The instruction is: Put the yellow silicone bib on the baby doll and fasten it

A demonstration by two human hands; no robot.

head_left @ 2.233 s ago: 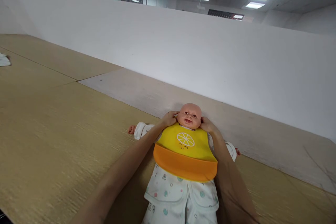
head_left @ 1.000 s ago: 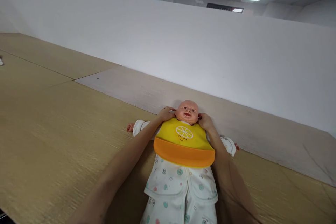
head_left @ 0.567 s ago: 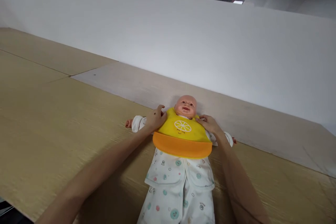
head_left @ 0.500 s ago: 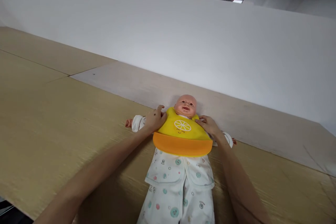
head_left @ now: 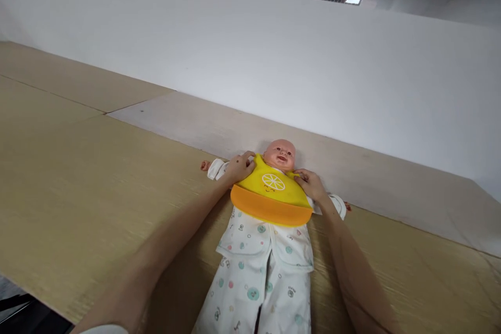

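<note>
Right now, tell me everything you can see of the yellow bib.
The bib looks smooth and rubbery, bright yellow with an orange trough along the bottom. A white citrus slice with a small smiling face marks its front. It lies spread over the chest of the doll, below the chin, over patterned white clothes. Fingers of the left hand and right hand touch its upper edges; how firmly is unclear. Its back is hidden.

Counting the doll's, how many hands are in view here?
4: the person's left hand and right hand, at opposite sides of the bib; one doll hand beyond the left, the other doll hand beyond the right. None seems hidden.
</note>
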